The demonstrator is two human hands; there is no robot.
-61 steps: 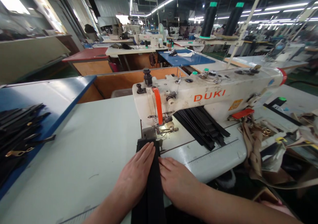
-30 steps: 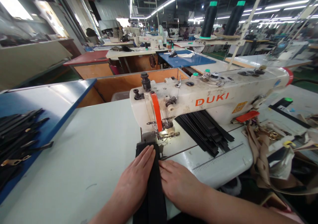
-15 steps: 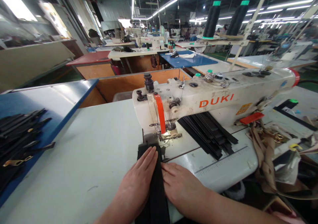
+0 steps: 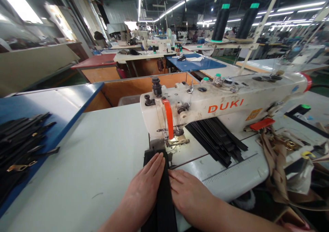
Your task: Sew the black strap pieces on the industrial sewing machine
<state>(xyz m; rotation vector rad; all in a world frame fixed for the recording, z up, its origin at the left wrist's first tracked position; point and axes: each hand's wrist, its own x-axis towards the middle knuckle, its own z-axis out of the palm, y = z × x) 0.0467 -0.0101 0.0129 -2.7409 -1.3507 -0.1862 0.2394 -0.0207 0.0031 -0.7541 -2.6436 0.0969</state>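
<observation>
View shifted, hands [image 4: 146, 187] against black strip [image 4: 165, 194]

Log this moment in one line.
left hand: flat on black strip; right hand: at strip's right edge; sewing machine: at strip's far end; strip pile: partly beneath its arm

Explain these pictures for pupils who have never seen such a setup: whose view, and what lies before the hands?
Every picture comes from one camera worn on a person's head, looking forward and down. Two bare hands are at an off-white sewing machine with orange DUKI lettering. The left hand lies flat on a long, black, fabric-like strip; the right hand rests against its right edge. Thumbs are hidden, so any grip cannot be told. On the pale green worktop, under the machine's arm, lies a fanned bundle of flat black strips. To the left, a shiny blue table bears black straps.
</observation>
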